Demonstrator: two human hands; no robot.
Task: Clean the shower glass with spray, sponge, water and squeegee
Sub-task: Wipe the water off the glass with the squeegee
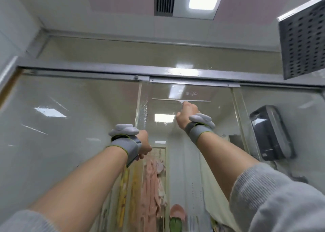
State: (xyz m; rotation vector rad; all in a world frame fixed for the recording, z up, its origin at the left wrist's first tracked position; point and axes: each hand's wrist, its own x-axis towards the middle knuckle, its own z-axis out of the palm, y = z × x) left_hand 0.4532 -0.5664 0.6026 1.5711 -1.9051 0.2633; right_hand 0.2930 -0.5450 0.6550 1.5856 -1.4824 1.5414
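A white squeegee lies with its long blade level against the sliding shower glass panel, just under the top rail. My right hand is raised high and grips the squeegee's handle. My left hand is lower, at the panel's left vertical edge, with its fingers curled round that edge. Water drops cling to the glass along that edge. Both wrists wear grey bands. No spray bottle or sponge is in view.
A metal top rail runs across above the glass. A square shower head hangs at the upper right. A black wall dispenser sits at the right. Pink cloths hang behind the glass.
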